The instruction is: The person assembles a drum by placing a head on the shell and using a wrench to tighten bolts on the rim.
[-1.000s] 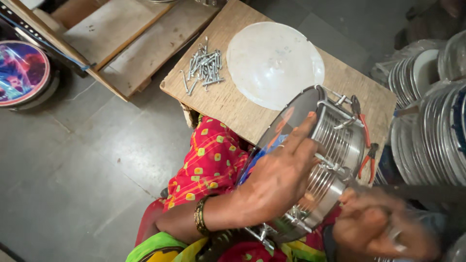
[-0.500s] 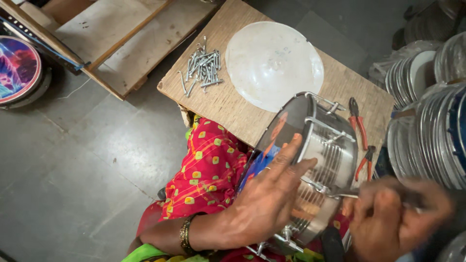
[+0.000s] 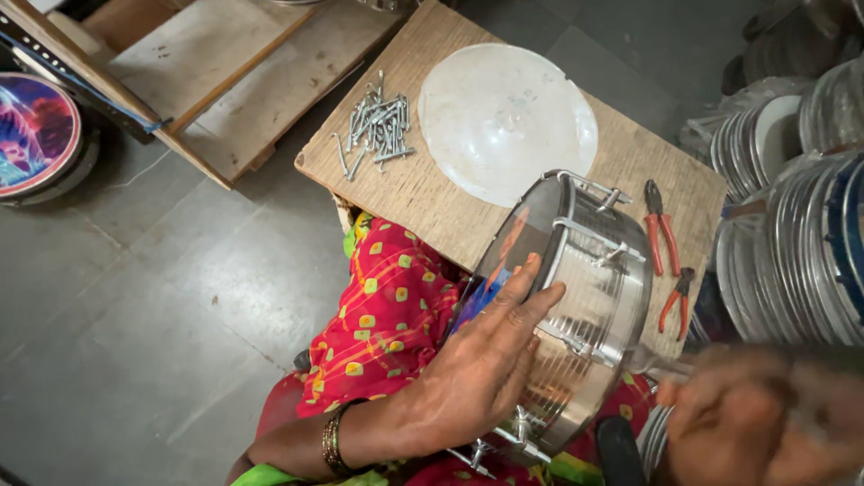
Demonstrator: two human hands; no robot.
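The left hand [image 3: 481, 378] lies flat with fingers [image 3: 526, 292] spread narrow over the rim and printed skin of a shiny metal drum [image 3: 585, 306] that rests tilted on the lap, against the near edge of the wooden board [image 3: 432, 193]. The right hand [image 3: 765, 418] is blurred just beside the drum's lower shell; I cannot tell its grip. Farther off on the board, two red-handled pliers [image 3: 661, 238] lie by the right edge, a white round sheet [image 3: 504, 117] mid-board, and loose bolts [image 3: 378, 126] near the far left corner.

We sit over a grey tiled floor [image 3: 135, 297]. A low wooden table [image 3: 432, 193] stands ahead, wooden planks [image 3: 225, 72] lie upper left, and stacked metal rims [image 3: 801, 207] crowd the right.
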